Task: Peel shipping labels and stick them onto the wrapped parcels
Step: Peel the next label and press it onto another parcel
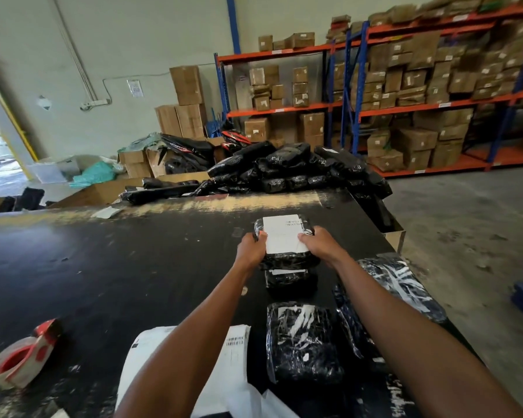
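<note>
A black wrapped parcel [290, 261] with a white shipping label [283, 235] on its top is held out over the black table [103, 267]. My left hand [251, 248] grips its left side and my right hand [320, 244] grips its right side, thumbs on the label. Just below it lies a second labelled black parcel [290, 282]. Nearer me sit an unlabelled black parcel [302, 342] and another [402, 285] at the right edge. A stack of white shipping labels [233, 357] lies near me, partly hidden by my left forearm.
A red and white tape roll [21, 354] rests at the near left. A heap of black parcels [284, 167] covers the table's far end. Cardboard boxes fill orange and blue racks [405, 104] beyond. The table's right edge drops to a concrete floor [465, 221].
</note>
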Motion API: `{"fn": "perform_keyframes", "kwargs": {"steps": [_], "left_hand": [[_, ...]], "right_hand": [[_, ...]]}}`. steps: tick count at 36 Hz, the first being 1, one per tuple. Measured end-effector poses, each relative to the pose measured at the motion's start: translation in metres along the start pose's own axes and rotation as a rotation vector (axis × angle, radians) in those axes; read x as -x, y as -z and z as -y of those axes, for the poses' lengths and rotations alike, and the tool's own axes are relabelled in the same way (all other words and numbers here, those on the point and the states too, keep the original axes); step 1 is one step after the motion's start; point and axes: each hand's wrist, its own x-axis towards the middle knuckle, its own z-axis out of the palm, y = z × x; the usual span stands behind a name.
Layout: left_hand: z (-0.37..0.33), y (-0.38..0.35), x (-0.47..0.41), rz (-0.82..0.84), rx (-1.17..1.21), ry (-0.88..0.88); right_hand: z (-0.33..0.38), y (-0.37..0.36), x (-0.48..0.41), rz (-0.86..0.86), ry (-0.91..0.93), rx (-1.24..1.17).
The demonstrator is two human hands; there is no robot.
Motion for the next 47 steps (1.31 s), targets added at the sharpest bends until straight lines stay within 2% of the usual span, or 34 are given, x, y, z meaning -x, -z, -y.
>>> {"fn": "perform_keyframes", "kwargs": {"steps": [16, 22, 35, 47], "left_hand": [[0.038, -0.04, -0.073, 0.07, -0.06, 0.064], [0.064, -0.054, -0.08, 0.095, -0.089, 0.096], [0.07, -0.062, -0.074, 0.02, -0.065, 0.009], [0.064, -0.063, -0.084, 0.098, -0.098, 0.102]], "right_hand": [[-0.045, -0.035, -0.1, -0.012, -0.078, 0.016], [-0.06, -0.048, -0.106, -0.01, -0.136, 0.066], [-0.072, -0.054, -0.121, 0.022, -0.129, 0.143], [-0.071, -0.055, -0.124, 0.049, -0.15, 0.195]]}}
